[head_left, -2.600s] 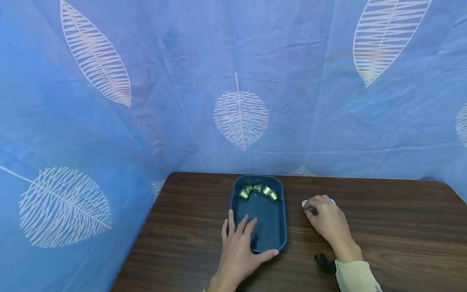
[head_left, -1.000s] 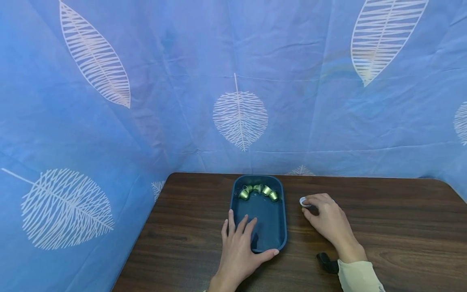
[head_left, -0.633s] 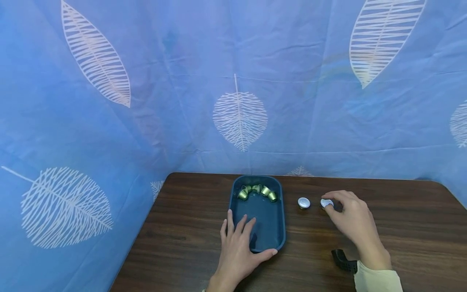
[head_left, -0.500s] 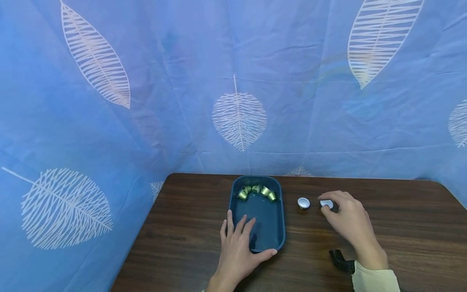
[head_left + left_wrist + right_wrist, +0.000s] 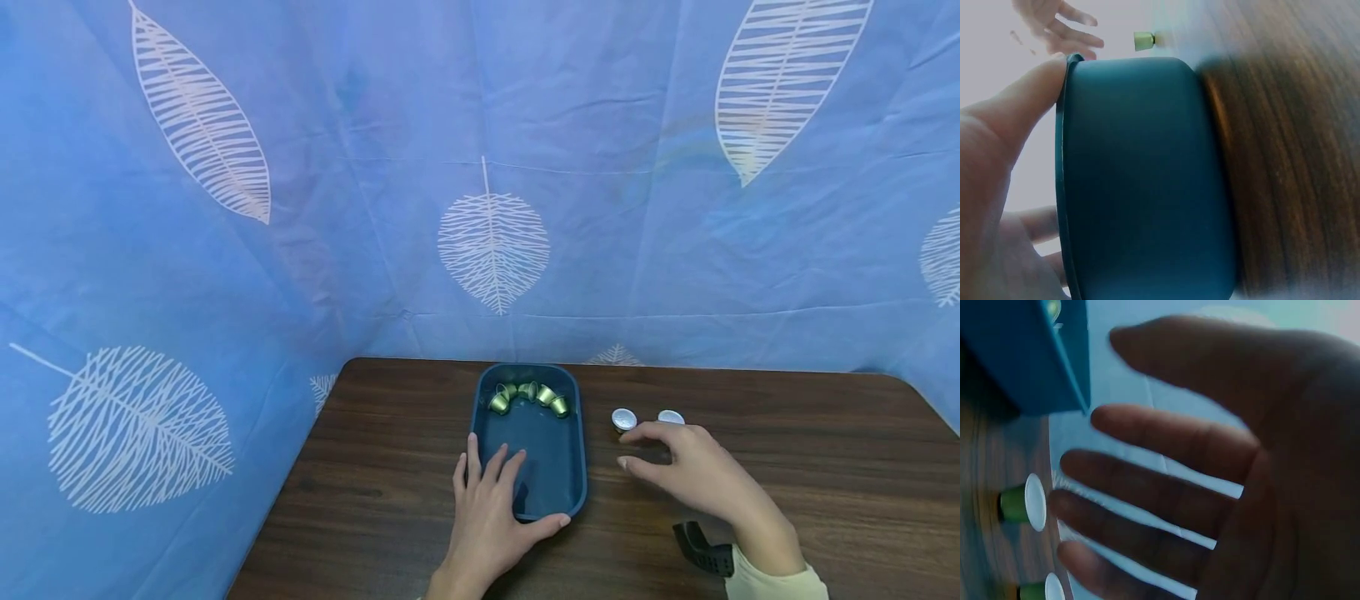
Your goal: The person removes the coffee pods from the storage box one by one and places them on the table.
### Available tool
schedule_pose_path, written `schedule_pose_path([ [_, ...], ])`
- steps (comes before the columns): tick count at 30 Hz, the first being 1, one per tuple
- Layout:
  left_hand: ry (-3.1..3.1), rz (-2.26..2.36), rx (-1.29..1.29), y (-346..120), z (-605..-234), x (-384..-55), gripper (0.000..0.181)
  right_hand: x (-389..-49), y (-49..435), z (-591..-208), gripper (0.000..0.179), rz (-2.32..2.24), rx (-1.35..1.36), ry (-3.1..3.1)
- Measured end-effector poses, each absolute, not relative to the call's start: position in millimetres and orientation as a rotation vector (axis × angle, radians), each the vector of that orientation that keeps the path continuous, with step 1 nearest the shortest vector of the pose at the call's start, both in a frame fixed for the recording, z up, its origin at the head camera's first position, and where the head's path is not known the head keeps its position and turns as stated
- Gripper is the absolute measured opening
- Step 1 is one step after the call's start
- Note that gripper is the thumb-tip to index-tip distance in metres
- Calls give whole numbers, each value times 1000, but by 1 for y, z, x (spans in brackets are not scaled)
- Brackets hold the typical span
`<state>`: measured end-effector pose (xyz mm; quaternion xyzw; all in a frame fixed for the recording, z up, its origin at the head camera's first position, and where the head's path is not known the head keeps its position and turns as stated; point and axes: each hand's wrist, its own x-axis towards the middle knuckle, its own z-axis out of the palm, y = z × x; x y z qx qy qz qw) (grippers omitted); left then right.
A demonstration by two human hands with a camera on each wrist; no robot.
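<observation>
My left hand (image 5: 491, 517) lies spread over the near left part of a dark blue tray (image 5: 573, 487), its thumb (image 5: 1032, 94) on the near rim. Several green coffee capsules (image 5: 559, 407) lie tipped along the tray's far end. To the right of the tray, two more stand on the table, lids up: a left capsule (image 5: 624, 419) and a right capsule (image 5: 671, 417). My right hand (image 5: 697, 471) hovers just on the near side of these two, thumb and fingers apart and nothing between them. In the right wrist view, green sides show below the lids of both standing capsules (image 5: 1017, 503).
The brown wooden table (image 5: 825, 467) runs out to both sides of the tray. Behind it hangs a blue cloth (image 5: 600, 250) with white leaf prints. A black wrist-worn device (image 5: 702, 548) sits at my right wrist by the pale sleeve (image 5: 776, 583).
My right hand first had its fingers at the left capsule, then at the right one. It has now let go and drawn back nearer and leftward. My left hand and the tray stay put.
</observation>
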<state>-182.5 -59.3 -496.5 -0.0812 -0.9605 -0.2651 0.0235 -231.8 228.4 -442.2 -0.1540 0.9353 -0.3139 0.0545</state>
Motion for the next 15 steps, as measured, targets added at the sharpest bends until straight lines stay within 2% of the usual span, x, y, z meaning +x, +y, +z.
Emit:
schedule_pose_path([
  [6,-2972,-826,-250,-60,-496,-182,94,-229,221,-438,43,-1094,-535,2747],
  [15,-2968,-822,-264,-60,-497,-182,94,-224,220,-436,44,-1057,-581,2746],
])
